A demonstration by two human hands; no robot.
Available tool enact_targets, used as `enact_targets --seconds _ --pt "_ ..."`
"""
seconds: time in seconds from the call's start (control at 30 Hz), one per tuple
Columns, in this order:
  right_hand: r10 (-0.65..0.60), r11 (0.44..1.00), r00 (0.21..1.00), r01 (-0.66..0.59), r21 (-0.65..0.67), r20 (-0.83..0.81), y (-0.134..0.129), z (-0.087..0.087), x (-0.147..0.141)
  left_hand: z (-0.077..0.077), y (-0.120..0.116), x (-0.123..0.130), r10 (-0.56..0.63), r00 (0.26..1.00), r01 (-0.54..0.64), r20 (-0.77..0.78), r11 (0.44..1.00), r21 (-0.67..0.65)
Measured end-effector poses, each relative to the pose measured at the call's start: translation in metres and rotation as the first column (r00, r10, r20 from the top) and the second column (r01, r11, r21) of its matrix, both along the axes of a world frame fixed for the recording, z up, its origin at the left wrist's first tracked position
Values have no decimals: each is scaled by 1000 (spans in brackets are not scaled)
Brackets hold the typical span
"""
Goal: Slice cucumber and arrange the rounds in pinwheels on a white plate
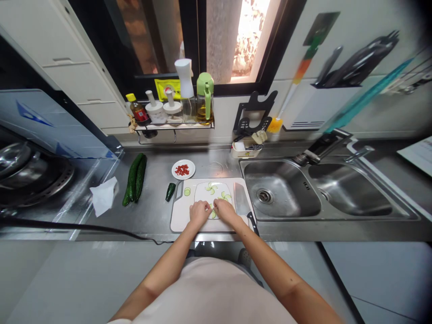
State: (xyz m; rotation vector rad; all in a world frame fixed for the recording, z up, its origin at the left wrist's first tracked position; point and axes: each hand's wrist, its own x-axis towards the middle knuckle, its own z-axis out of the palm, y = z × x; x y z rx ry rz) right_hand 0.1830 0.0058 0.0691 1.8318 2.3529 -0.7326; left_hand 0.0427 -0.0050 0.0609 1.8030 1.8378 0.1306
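Cucumber slices [226, 196] fan petal-like across a rounded-square plate [201, 193].

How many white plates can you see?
2. A small round plate with red bits sits beyond the chopping board; a larger squarish plate lies on the board, partly covered by the left hand and right hand. I see no others.

The left hand [200, 212] and right hand [224, 211] are close together over a white plate [201, 191] of cucumber slices [224, 196], on a cutting board [182, 217] beside a knife [240, 198]; two cucumbers [139, 180] lie farther left on the table [155, 213].
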Motion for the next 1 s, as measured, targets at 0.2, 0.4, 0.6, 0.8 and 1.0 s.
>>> enact_targets --seconds 0.2,0.4,0.6,0.8,1.0 --pt "-37 998 999 37 44 5 -4 2 8 0 -1 -1 -10 1000 10 13 1000 13" --pt "-50 998 999 49 33 16 -10 -1 13 0 -2 0 12 1000 -12 17 1000 24" --pt "-34 999 999 33 36 39 -11 -3 13 -1 -1 1 10 1000 -10 3 1000 22" --pt "-21 999 999 19 37 49 -11 -3 13 -3 -1 1 7 1000 -7 -4 1000 29" --pt "-63 997 998 63 37 -5 -9 1 18 -4 0 -3 36 997 -38 64 999 36"
